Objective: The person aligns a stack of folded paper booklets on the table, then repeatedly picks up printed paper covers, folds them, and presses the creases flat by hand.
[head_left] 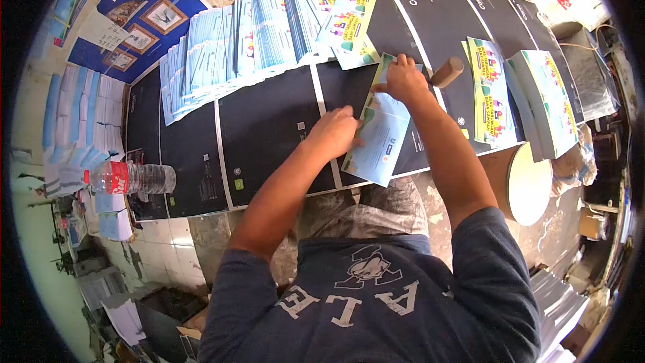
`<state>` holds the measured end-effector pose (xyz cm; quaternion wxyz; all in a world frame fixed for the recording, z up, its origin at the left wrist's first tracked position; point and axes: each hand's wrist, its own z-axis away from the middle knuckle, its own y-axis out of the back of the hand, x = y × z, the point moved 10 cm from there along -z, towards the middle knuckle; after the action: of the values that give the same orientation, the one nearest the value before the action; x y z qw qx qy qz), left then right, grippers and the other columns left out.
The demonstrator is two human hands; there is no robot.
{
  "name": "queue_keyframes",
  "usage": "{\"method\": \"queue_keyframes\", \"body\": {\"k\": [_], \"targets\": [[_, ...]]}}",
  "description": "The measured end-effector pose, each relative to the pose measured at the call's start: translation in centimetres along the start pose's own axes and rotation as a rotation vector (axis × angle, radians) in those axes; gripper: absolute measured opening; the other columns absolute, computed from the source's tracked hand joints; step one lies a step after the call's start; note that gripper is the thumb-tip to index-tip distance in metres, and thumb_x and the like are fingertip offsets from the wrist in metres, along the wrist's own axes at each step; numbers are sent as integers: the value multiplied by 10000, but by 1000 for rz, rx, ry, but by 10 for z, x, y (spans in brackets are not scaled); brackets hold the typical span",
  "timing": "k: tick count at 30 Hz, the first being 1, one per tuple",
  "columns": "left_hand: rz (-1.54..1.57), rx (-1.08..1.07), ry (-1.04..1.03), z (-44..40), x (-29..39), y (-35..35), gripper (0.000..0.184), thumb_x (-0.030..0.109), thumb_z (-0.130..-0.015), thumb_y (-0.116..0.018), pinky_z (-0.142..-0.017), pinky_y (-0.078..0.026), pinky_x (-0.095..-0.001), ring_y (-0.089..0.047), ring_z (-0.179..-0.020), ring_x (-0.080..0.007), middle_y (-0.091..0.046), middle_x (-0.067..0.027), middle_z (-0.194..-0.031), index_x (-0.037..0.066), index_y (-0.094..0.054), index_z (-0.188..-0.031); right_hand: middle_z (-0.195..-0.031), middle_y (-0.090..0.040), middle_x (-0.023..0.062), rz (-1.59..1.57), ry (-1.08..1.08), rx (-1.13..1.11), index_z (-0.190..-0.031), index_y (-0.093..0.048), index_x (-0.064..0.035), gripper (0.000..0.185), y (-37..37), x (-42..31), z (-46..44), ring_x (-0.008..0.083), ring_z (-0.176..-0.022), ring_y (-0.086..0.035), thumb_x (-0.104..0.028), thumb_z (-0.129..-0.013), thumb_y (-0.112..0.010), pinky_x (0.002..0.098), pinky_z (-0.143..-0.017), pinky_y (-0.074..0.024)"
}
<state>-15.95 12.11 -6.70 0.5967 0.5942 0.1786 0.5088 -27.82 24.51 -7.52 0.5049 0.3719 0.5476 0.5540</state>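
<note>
A light-blue printed sheet (381, 136) with a green left edge lies slanted on the black table (262, 117), its lower end over the front edge. My left hand (334, 133) is at the sheet's left edge, fingers apart. Near the sheet's top, my right hand (403, 79) presses down with bent fingers; whether it pinches the paper I cannot tell. A wooden cylinder (447, 72) is just right of that hand. Yellow-and-blue printed covers (351, 17) lie beyond the sheet, beside a long fanned row of blue-white booklets (235, 40).
More yellow covers (492, 94) and a thick stack (547, 101) lie at the right. A water bottle (134, 179) rests on its side at the table's left end. Tall paper stacks (84, 107) stand farther left. A round drum (529, 185) is below the right edge.
</note>
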Motion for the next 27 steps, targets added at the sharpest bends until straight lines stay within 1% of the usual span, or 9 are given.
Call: {"method": "queue_keyframes", "body": {"k": [1, 2, 3, 5, 8, 15, 21, 25, 27], "targets": [[-111, -10, -90, -2, 7, 1, 474, 320, -774, -814, -916, -498, -413, -591, -1125, -324, -625, -145, -1103, 58, -730, -1160, -1322, -525, 224, 1, 8, 21, -1202, -614, 113, 877, 1, -1, 1, 386, -1269, -504, -606, -732, -788, 446, -1010, -504], [-155, 16, -138, -2, 13, 5, 430, 360, -698, -844, -966, -473, -410, -538, -1236, -256, -619, -113, -1214, 36, -770, -970, -1316, -527, 222, 2, 4, 18, -1206, -609, 115, 882, 1, 0, 1, 387, -1264, -507, -614, -738, -778, 446, -1010, -504], [-155, 14, -139, -2, 11, 7, 430, 360, -698, -844, -966, -473, -410, -538, -1236, -256, -619, -113, -1214, 36, -770, -970, -1316, -527, 222, 1, 2, 17, -1206, -609, 115, 882, 2, 0, 2, 387, -1264, -507, -614, -738, -778, 446, -1010, -504], [-238, 64, -378, 3, 28, 15, 599, 411, -680, -847, -1042, -412, -421, -483, -1297, -280, -587, -103, -1306, 28, -721, -1124, -1308, -529, 216, 20, 3, 4, -1208, -608, 111, 874, 1, 0, 1, 382, -1262, -509, -610, -742, -776, 445, -1003, -509], [-248, 92, -418, -2, 20, 8, 753, 454, -641, -851, -1086, -366, -424, -447, -1339, -267, -565, -108, -1358, 14, -661, -1222, -1304, -530, 207, 12, -14, -7, -1207, -611, 103, 865, 1, 0, 1, 374, -1261, -511, -609, -744, -775, 442, -997, -514], [-236, -26, -360, -11, 18, -3, 1007, 502, -599, -861, -1126, -305, -497, -384, -1390, -282, -504, -97, -1415, 56, -505, -1429, -1390, -479, 166, 35, -65, -108, -1315, -558, 79, 897, 2, -1, 1, 335, -1331, -463, -577, -751, -793, 422, -1003, -528], [-268, -106, -314, -25, 12, -11, 1187, 508, -552, -899, -1180, -197, -580, -240, -1502, -322, -312, -111, -1603, 108, -366, -1533, -1434, -475, 179, 37, -37, -59, -1333, -542, 61, 840, 2, 6, 8, 330, -1358, -460, -580, -822, -729, 432, -1025, -507], [-274, -182, -213, -22, 12, -6, 1247, 571, -541, -893, -1198, -119, -613, -190, -1518, -352, -247, -98, -1642, 160, -310, -1563, -1235, -606, 171, -367, -53, 430, -1309, -562, -4, 585, 25, 34, 71, 373, -1184, -570, -373, -880, -710, 459, -978, -479], [-300, -186, -204, -27, 4, -16, 1259, 558, -552, -891, -1195, -101, -628, -171, -1521, -363, -212, -79, -1660, 186, -272, -1583, -1135, -608, 150, -375, -151, 506, -1196, -599, -22, 445, 15, 40, 139, 362, -1081, -579, -314, -880, -711, 487, -892, -462]]}}
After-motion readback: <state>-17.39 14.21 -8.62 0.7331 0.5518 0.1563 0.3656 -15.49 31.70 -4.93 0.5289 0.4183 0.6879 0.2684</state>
